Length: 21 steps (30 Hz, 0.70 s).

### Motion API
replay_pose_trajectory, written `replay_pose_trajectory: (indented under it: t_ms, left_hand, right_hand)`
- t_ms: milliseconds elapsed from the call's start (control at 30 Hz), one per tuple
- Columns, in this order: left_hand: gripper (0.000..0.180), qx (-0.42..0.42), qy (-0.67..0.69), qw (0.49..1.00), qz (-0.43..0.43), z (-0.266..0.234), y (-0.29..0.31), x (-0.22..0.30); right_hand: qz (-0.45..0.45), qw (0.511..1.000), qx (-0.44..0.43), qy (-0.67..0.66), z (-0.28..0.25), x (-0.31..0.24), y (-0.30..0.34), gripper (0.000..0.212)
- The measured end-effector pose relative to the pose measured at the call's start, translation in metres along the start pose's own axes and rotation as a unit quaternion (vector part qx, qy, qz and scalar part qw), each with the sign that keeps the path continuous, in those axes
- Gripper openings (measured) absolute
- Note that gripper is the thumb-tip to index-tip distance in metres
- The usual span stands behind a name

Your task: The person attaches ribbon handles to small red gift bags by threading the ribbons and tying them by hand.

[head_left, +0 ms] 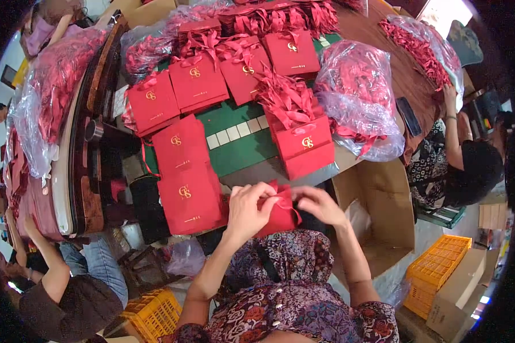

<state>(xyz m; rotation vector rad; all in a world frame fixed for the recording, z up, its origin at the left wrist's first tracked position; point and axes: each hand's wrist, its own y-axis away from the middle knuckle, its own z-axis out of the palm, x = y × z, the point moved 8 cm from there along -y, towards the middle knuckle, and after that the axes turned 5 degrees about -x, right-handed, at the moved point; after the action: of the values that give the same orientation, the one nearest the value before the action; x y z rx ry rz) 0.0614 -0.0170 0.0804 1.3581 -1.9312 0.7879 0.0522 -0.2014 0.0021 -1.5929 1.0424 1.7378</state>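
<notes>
Close to my lap, my left hand (251,207) pinches the top of a small red paper gift bag (277,222) between thumb and fingers. A thin red ribbon loop curves off the bag's right side. Beside that loop is my right hand (321,207), its fingers loosely bent and apart, with nothing visible in them; its fingertips are slightly blurred. The bag's lower part runs down toward my patterned clothing. Just left of my left hand lies a pile of flat red bags (190,197). Ahead stands a stack of red bags (304,147) with ribbons heaped behind it.
Several rows of red bags (197,81) cover the far table. A clear plastic sack of ribboned bags (357,94) lies at right, near a dark phone (408,116). A cardboard box (377,208) stands open below. Orange crates (438,274) flank me. Other people work left and right.
</notes>
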Motion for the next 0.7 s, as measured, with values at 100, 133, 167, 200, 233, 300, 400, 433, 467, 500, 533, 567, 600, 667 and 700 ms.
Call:
replay_pose_trajectory:
  t_ms: [100, 133, 167, 200, 233, 300, 400, 433, 467, 500, 533, 567, 600, 667, 700]
  left_hand:
    - [0.013, 0.013, -0.003, 1.0, -0.007, -0.004, -0.006, -0.005]
    - [0.014, 0.013, -0.01, 1.0, -0.018, -0.003, -0.008, -0.008]
    - [0.013, 0.016, -0.008, 1.0, -0.024, -0.003, -0.009, -0.011]
    - [0.013, 0.032, -0.025, 0.999, -0.029, -0.005, -0.011, -0.014]
    - [0.012, 0.048, -0.042, 0.997, -0.034, -0.006, -0.012, -0.017]
    - [0.012, 0.044, -0.049, 0.997, -0.041, -0.003, -0.018, -0.024]
    - [0.017, 0.057, -0.091, 0.992, -0.066, 0.004, -0.026, -0.044]
    - [0.017, 0.059, -0.093, 0.992, -0.068, 0.006, -0.027, -0.048]
    - [0.017, 0.103, -0.147, 0.983, -0.031, 0.004, -0.028, -0.042]
    - [0.018, 0.146, -0.2, 0.969, 0.007, 0.003, -0.027, -0.035]
    - [0.023, 0.161, -0.183, 0.97, 0.008, 0.006, -0.023, -0.035]
    - [0.023, 0.17, -0.153, 0.973, 0.013, 0.008, -0.019, -0.031]
    - [0.024, 0.179, -0.122, 0.976, 0.017, 0.01, -0.013, -0.028]
    - [0.023, 0.135, 0.02, 0.991, -0.003, 0.023, 0.003, -0.025]
    - [0.023, 0.104, 0.111, 0.988, -0.03, 0.037, 0.013, -0.028]
  right_hand:
    - [0.004, 0.995, 0.002, 0.1, 0.013, 0.003, 0.013, 0.032]
    - [0.016, 0.996, 0.025, 0.086, 0.009, 0.006, 0.017, 0.023]
    - [0.059, 0.996, 0.02, 0.068, 0.005, 0.015, 0.022, 0.02]
    - [0.101, 0.994, 0.015, 0.05, -0.001, 0.025, 0.027, 0.018]
    - [0.063, 0.996, 0.053, 0.024, -0.006, 0.023, 0.031, 0.017]
    - [0.092, 0.992, 0.082, -0.01, -0.017, 0.03, 0.04, 0.016]
    - [0.085, 0.987, 0.125, -0.052, -0.021, 0.027, 0.047, 0.013]
    - [0.079, 0.983, 0.152, -0.071, -0.023, 0.026, 0.048, 0.012]
    - [0.075, 0.981, 0.163, -0.075, -0.023, 0.025, 0.048, 0.013]
    - [0.074, 0.981, 0.164, -0.074, -0.019, 0.024, 0.046, 0.013]
    - [0.057, 0.963, 0.187, -0.184, -0.013, 0.024, 0.043, 0.012]
    - [0.039, 0.933, 0.208, -0.292, -0.008, 0.026, 0.039, 0.011]
    - [0.033, 0.919, 0.211, -0.332, -0.002, 0.027, 0.035, 0.011]
    - [0.019, 0.891, 0.209, -0.402, 0.009, 0.026, 0.023, 0.009]
    - [0.007, 0.886, 0.208, -0.415, 0.015, 0.021, 0.016, 0.009]
